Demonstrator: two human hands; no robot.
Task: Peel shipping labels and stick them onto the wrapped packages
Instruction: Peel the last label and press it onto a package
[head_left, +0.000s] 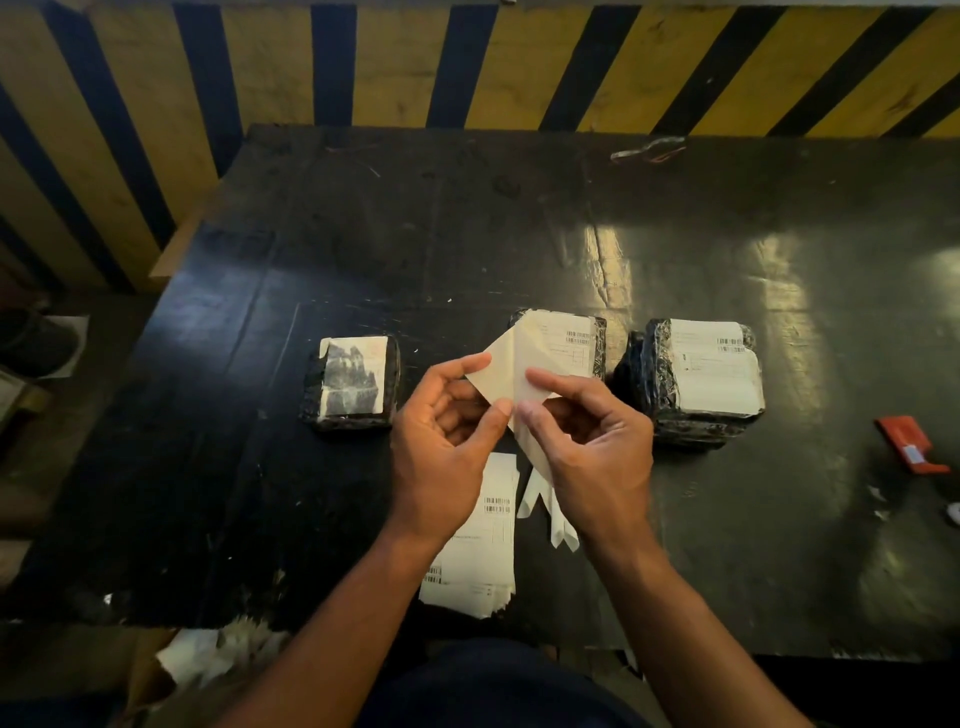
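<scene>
My left hand (441, 436) and my right hand (592, 441) pinch a white shipping label (540, 348) above the table, with its pale backing folded away at the near corner. The label hides most of the middle black-wrapped package (600, 332). A package on the left (353, 384) carries a torn, smudged label. On the right stands a stack of wrapped packages (696, 379) with a clean label on top. A pile of unpeeled labels (478, 561) lies near the front edge, under my wrists.
The black table (260, 467) is scuffed and shiny. White backing strips (545, 514) lie beside the label pile. A red object (911, 449) rests at the right. Paper scraps (218, 649) lie below the front edge. A yellow-and-dark striped barrier (467, 62) stands behind.
</scene>
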